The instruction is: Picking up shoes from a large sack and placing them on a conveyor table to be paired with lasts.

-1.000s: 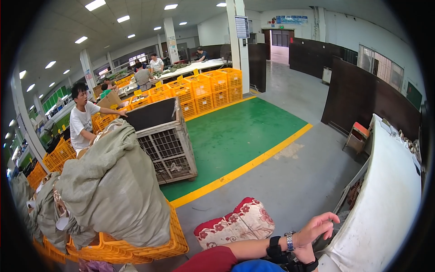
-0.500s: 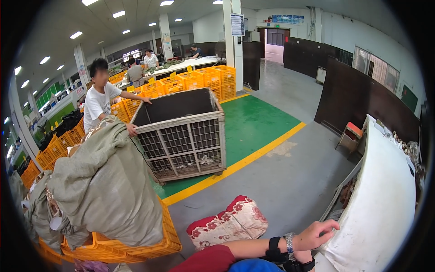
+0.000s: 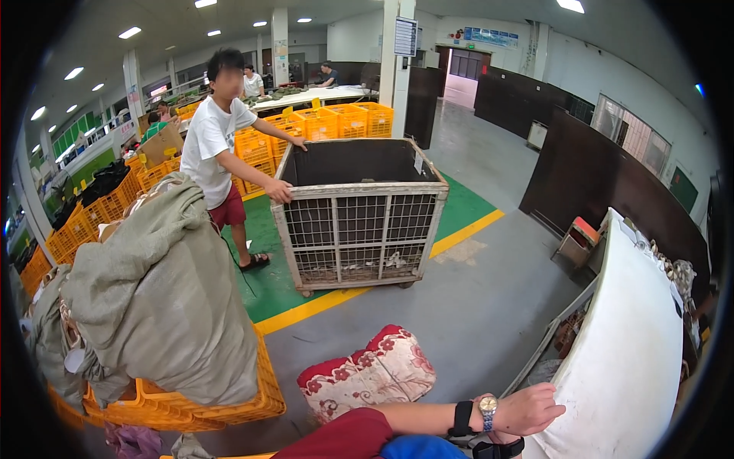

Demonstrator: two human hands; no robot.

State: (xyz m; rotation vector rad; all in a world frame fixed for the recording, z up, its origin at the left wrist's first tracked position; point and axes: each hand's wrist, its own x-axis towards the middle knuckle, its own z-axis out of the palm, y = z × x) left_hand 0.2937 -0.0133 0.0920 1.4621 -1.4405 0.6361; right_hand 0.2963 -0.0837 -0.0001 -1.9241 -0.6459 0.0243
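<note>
My left hand, with a metal watch and a black strap on its wrist, is held over the near edge of a white-topped table. Its fingers are curled in and nothing shows in them. Below it my right hand is almost wholly hidden; only its wrist with a black band shows. A red and cream floral cushion lies on the floor left of my hands. Beyond it, a person in a white shirt grips the rim of a wheeled wire-mesh cart with both hands.
At the left, orange crates carry a big grey-green cloth bundle. Rows of orange crates stand behind the cart. A red-topped stool is beside the table. Dark partitions line the right side. Other people sit at a far table.
The person and the cart have shifted to the right in view, and the cart has turned more squarely toward me. My left hand's fingers have curled in from a looser, part-extended pose.
</note>
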